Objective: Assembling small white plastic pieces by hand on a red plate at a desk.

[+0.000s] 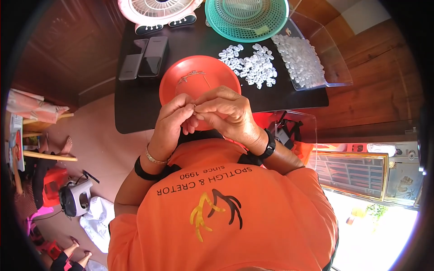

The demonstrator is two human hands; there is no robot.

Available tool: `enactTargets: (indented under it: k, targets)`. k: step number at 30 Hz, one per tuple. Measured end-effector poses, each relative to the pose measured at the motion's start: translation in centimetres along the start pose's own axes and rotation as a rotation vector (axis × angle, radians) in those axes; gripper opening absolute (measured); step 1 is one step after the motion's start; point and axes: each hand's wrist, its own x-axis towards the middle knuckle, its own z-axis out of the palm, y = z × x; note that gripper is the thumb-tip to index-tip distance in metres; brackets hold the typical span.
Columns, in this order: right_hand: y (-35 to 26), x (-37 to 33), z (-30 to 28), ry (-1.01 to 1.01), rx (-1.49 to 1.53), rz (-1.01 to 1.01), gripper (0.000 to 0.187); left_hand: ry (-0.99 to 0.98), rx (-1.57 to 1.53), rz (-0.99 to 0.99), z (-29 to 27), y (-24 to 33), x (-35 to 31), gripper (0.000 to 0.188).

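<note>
My left hand [175, 114] and my right hand [230, 113] meet over the near edge of a red plastic basin [221, 77]. The fingers of both are pinched together around something tiny; a small, thin metallic bit shows between the fingertips, too small to name. In the basin lie several thin metal pieces [192, 74], bunched together. Just beyond my right hand, small white oval pieces with dark marks [258, 67] are spread in a loose pile on the dark table [135, 113].
A clear bin [338, 67] full of white pieces [298, 61] stands at the right. Toward the back are a teal basket [281, 20] and a pink fan [156, 12]. Grey boxes [153, 54] lie at the left. Other people's feet [67, 145] show on the floor.
</note>
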Motion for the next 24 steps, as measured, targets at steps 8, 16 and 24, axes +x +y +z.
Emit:
enactTargets:
  k: [8, 16, 24]
  targets:
    - [-0.2, 0.3, -0.1, -0.050, -0.014, 0.072, 0.015, -0.050, 0.101, -0.047, -1.0, 0.2, -0.5, 0.021]
    - [5.3, 5.8, -3.4, -0.304, -0.805, -0.001, 0.013, 0.106, 0.036, -0.002, -1.3, 0.7, -0.9, 0.016]
    - [8.8, 8.1, -1.2, -0.655, -1.129, 0.062, 0.014, 0.137, 0.037, -0.012, -1.8, 0.4, -1.2, 0.014]
